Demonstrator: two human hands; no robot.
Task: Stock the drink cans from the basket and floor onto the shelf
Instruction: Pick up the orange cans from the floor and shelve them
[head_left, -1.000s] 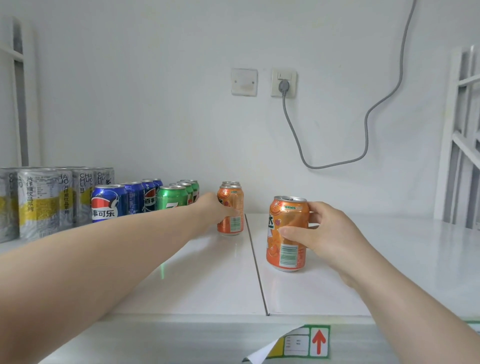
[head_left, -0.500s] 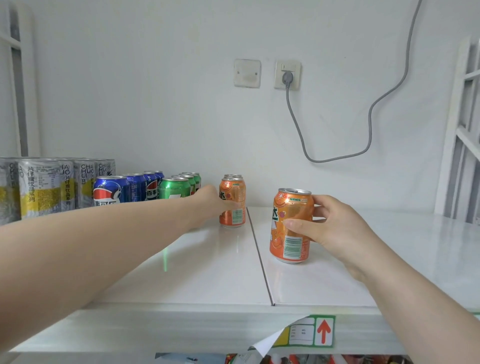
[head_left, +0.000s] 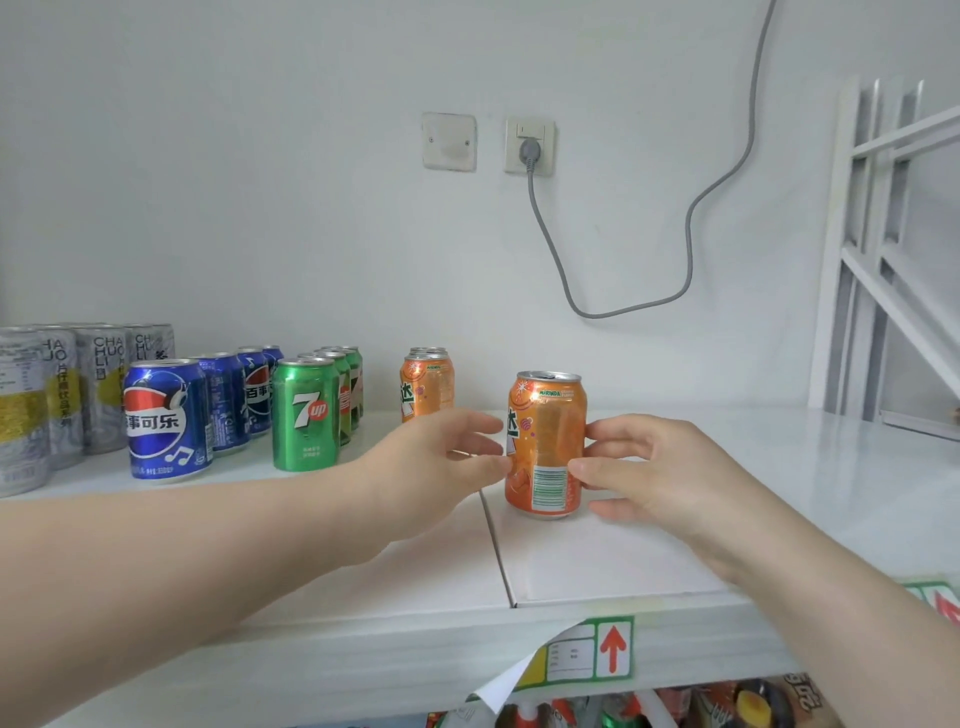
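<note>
An orange Mirinda can (head_left: 545, 441) stands upright on the white shelf (head_left: 779, 493), just right of the seam between two shelf panels. My right hand (head_left: 654, 467) holds it from the right, thumb on the front by the barcode and fingers round the back. My left hand (head_left: 436, 457) reaches in from the left with straight fingers, and its thumb tip meets the can's left side. Behind it stands a row of orange cans (head_left: 428, 384) near the wall.
Left of the orange row stand rows of green 7up cans (head_left: 306, 415), blue Pepsi cans (head_left: 166, 418) and silver-yellow cans (head_left: 31, 405). A grey power cord (head_left: 685, 234) hangs on the wall. A white frame (head_left: 883, 234) stands at the right. A peeling arrow label (head_left: 587, 652) is on the shelf edge.
My left hand has let go of the front can of the orange row and drawn back to the can in my right hand. That can has stayed almost where it was.
</note>
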